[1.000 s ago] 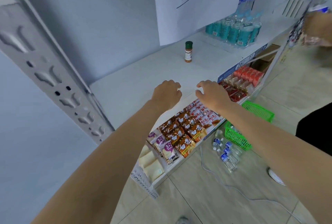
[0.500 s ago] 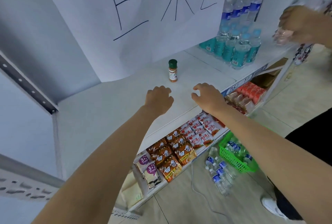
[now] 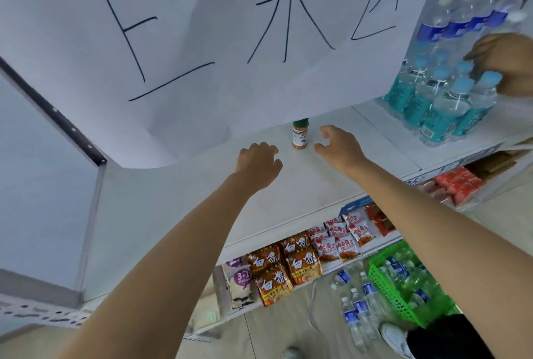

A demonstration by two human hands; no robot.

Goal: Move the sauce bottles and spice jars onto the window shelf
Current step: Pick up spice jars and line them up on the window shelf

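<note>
Reaching is judged the step in hand: spice jar (image 3: 300, 137) is approached by right hand (image 3: 337, 147), fingers spread, empty; left hand (image 3: 257, 163) loosely curled, empty. Next, a firm grasp is needed.

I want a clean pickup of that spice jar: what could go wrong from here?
1. The spice jar stands upright and narrow; the right hand, open beside it, could knock it over.
2. The paper sign hangs over the jar's lid and may snag when it is lifted.
3. The left hand hovers close and may crowd the grasp.
</note>
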